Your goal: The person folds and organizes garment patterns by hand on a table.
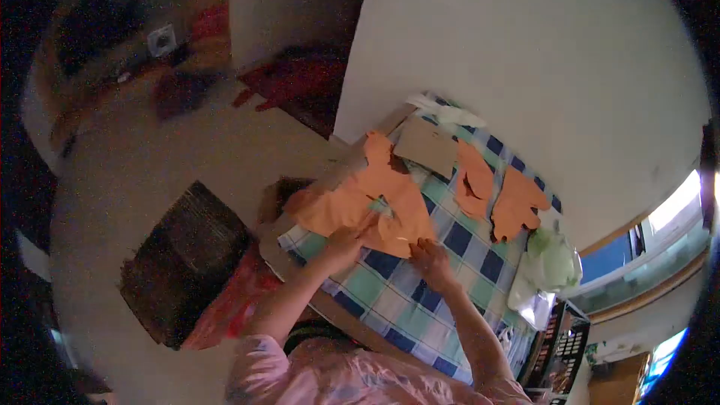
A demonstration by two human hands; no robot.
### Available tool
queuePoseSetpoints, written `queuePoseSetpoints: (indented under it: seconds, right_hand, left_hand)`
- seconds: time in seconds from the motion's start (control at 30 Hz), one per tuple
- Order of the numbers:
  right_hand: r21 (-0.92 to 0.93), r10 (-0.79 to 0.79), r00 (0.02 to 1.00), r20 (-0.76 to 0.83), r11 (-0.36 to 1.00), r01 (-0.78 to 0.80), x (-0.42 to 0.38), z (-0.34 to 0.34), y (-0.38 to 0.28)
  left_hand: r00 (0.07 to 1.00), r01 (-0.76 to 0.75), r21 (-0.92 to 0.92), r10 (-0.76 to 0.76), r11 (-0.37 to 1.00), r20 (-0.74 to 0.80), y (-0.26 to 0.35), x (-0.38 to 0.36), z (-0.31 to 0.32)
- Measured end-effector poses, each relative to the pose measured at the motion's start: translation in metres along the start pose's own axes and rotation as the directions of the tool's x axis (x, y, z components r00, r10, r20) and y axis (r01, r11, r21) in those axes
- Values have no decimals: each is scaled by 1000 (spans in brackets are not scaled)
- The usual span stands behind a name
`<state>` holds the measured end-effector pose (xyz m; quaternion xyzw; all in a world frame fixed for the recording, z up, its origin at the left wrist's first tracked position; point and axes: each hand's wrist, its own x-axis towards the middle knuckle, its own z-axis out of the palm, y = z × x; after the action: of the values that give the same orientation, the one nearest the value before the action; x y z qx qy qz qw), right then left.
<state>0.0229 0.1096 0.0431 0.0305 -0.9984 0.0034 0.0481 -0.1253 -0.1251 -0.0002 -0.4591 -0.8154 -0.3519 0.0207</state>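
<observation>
A large orange sheet with ragged, irregular edges, leather-like in look, lies over the near left part of a checked tablecloth. My left hand pinches its near edge, where part of the sheet is folded up. At the near right corner, the fingers of my right hand are closed on the same sheet. Beyond it rests a flat brown card-like piece. Two more orange pieces lie to the right, a narrow one and a wider one with a jagged outline.
A pale green plastic bag stands at the table's right end, close to a dark crate. On the floor to the left is a dark woven mat-like thing beside red cloth. A white wall rises behind the table.
</observation>
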Motion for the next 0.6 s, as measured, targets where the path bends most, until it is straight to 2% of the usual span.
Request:
queuePoseSetpoints:
  seconds: [0.03, 0.07, 0.13, 0.17, 0.2, 0.27, 0.3, 0.37, 0.4, 0.43, 0.5, 0.6]
  right_hand:
    - [21, -11, 996, -84, 1000, 13, -14, -2, -11]
    - [41, -20, 986, -168, 999, 28, -28, -6, -23]
    - [119, 70, 993, 91, 990, -81, -50, -21, -47]
    - [148, 110, 970, 217, 978, -144, -60, -31, -57]
    - [212, 109, 962, 251, 963, -165, -66, -40, -60]
    - [336, 105, 942, 317, 917, -216, -70, -66, -63]
    - [213, 235, 883, 407, 915, -342, -48, -99, -69]
    - [350, 286, 932, 221, 869, -350, -25, -110, -56]
    - [278, 223, 975, 9, 936, -217, -19, -82, -39]
    - [165, 128, 973, -192, 982, -97, -14, -43, -17]
    - [102, 208, 970, -126, 975, -196, -23, 4, 1]
    - [108, 369, 927, -70, 927, -360, -58, 13, -15]
  left_hand:
    - [1000, 27, -37, -28, 999, -3, -6, -6, 13]
    - [995, -40, -47, 35, 998, -93, -35, -11, 44]
    - [987, -126, -99, 115, 987, -114, -47, -20, 45]
    - [989, -144, -146, 139, 979, -45, -49, -30, 38]
    - [986, -158, -196, 166, 968, 24, -39, -35, 24]
    - [981, -29, -268, 79, 963, 176, 0, -37, -15]
    - [965, 42, -294, 38, 955, 260, 12, -38, -25]
    - [981, -117, -219, 147, 969, 127, 16, -49, -20]
    - [976, -198, -177, 211, 964, 58, 19, -52, -17]
    - [975, -208, -169, 218, 963, 43, 23, -53, -17]
    - [975, -222, -141, 224, 965, -4, 30, -52, -21]
    - [989, -64, -37, 69, 997, 134, 29, -47, -19]
